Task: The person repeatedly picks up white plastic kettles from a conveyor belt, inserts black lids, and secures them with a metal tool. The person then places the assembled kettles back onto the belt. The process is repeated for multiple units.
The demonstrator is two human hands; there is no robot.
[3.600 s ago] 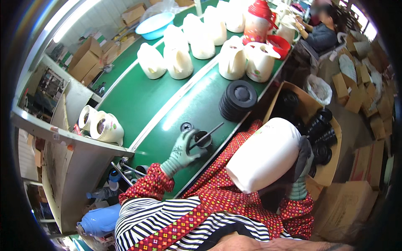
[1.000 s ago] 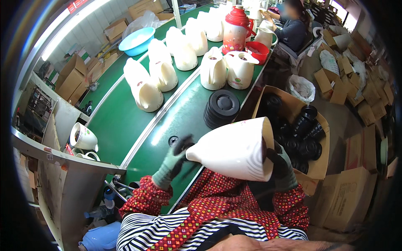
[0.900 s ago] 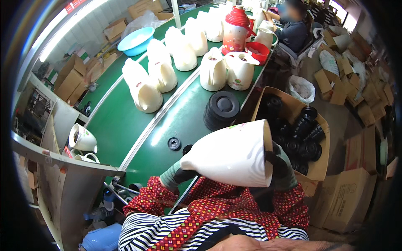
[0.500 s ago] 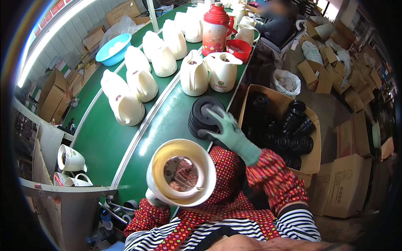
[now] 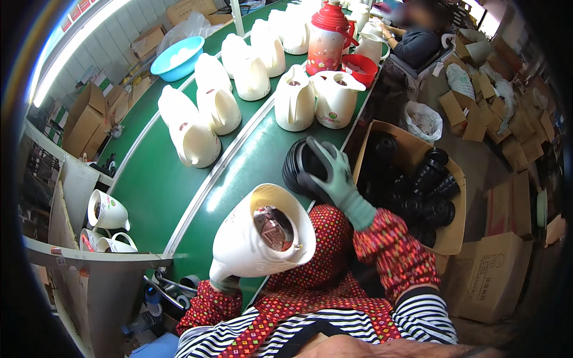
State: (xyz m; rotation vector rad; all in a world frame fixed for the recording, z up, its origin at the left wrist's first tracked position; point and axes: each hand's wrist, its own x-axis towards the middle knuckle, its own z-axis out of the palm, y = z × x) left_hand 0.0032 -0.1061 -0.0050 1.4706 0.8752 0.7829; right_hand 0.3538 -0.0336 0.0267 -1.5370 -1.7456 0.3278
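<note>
Low in the middle, a cream-white vacuum jug lies tilted with its wide open base toward me, and a shiny silvery liner shows inside. My left hand, gloved and mostly hidden beneath the jug, grips it at its narrow lower end. A stack of black round plastic bases rests on the green bench beyond the jug. My right hand, in a pale green glove with grey fingertips, has its thumb and fingers closed around the top black base, which looks tilted.
Several white jugs stand along the green bench, by a red flask, a red bowl and a blue basin. At right a cardboard box holds black parts. Another person sits at the far end.
My right hand has gone from spread fingers over the stack to closing on the top black base. The jug has tipped, its opening turning rightward. The whole view has shifted slightly.
</note>
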